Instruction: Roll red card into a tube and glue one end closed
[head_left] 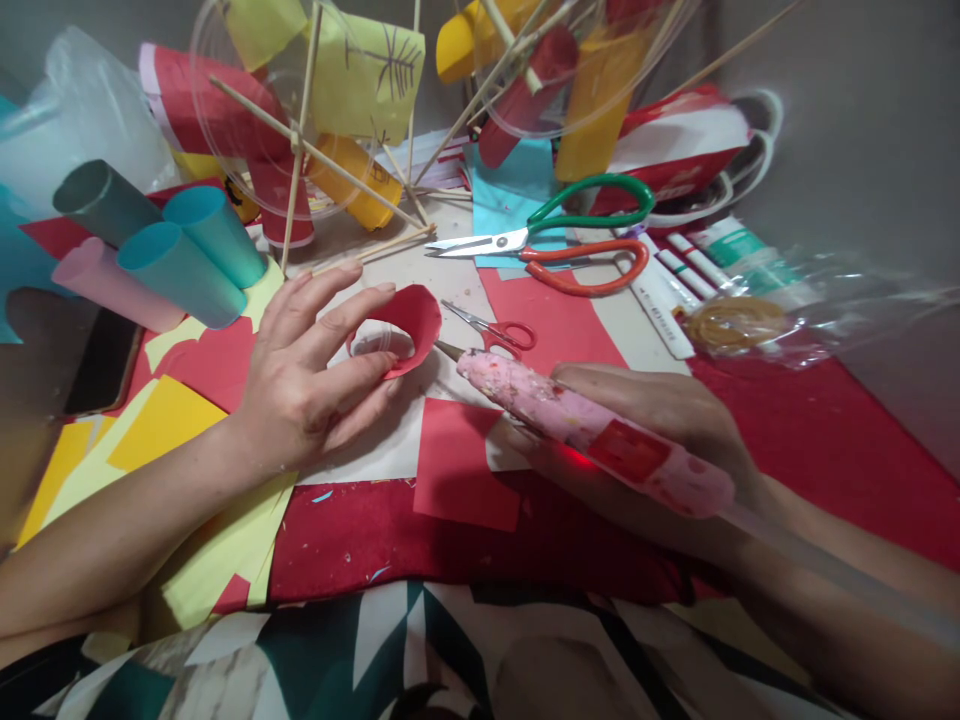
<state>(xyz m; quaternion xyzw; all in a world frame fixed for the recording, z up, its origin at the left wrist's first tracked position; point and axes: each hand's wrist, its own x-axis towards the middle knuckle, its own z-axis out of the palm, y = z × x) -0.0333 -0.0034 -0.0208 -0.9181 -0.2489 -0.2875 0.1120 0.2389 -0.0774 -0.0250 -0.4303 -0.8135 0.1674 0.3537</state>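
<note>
My left hand (319,375) pinches a short red paper tube (421,318) between thumb and fingers, its open end turned toward me. Wrapped around a pink hot glue gun (570,415) is my right hand (667,410). The gun's nozzle points left, at or very near the tube's rim; whether they touch I cannot tell. A glue stick trails from the gun's back end, and a red light glows on its underside. Below the nozzle lies a red paper square (465,470). Small red-handled scissors (499,330) rest just behind the nozzle.
Large scissors (517,240) with green and orange handles lie behind. Stick-and-plastic wheels with paper tubes (360,195) stand at the back. Blue, grey and pink tubes (180,270) are at left near a phone (105,365). Rubber bands (739,325) in plastic lie right.
</note>
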